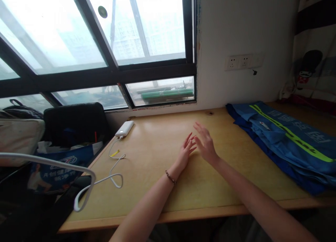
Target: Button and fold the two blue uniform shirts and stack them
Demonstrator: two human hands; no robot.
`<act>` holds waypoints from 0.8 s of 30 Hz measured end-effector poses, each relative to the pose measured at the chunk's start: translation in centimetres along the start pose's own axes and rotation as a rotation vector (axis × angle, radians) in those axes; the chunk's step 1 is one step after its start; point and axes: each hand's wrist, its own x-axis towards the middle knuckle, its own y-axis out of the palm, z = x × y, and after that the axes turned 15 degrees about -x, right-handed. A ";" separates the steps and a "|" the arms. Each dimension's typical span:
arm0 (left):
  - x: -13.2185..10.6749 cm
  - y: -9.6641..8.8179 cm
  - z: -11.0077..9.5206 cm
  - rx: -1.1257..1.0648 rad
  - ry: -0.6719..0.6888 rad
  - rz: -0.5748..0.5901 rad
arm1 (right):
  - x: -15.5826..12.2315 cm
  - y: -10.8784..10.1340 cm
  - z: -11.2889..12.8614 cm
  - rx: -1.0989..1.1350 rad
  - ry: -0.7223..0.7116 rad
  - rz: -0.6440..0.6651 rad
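Both hands are over the middle of a light wooden table (147,196), close beside each other. My left hand (185,154), with a dark bracelet (170,177) on its wrist, has its fingers apart and holds nothing. Just to its right, my right hand (206,144) is raised a little higher, its fingers stretched out and slightly blurred, also holding nothing. Whether the fingertips touch each other I cannot tell. Folded blue clothing (278,130) with a yellow-green stripe lies to the right of my hands.
A white power bank (125,128) sits at the table's back left, with a white cable (112,179) looping off the left edge. Left of the table are a black chair (76,119) and a blue printed bag (60,172). A window and wall sockets (238,62) are behind.
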 end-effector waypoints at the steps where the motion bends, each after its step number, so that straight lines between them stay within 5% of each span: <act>1: 0.1 -0.1 0.2 -0.017 0.016 0.001 | -0.4 0.8 -0.4 0.028 -0.013 0.008; 6: 0.5 -0.7 1.0 -0.074 0.043 0.030 | -1.8 3.8 -1.8 0.298 0.012 0.158; 13: 0.3 -0.7 1.6 0.096 0.075 0.120 | -2.2 3.2 -1.1 0.437 -0.044 0.348; 24: 0.0 -0.7 1.8 0.102 0.028 0.078 | -2.1 3.0 -1.5 0.434 -0.039 0.382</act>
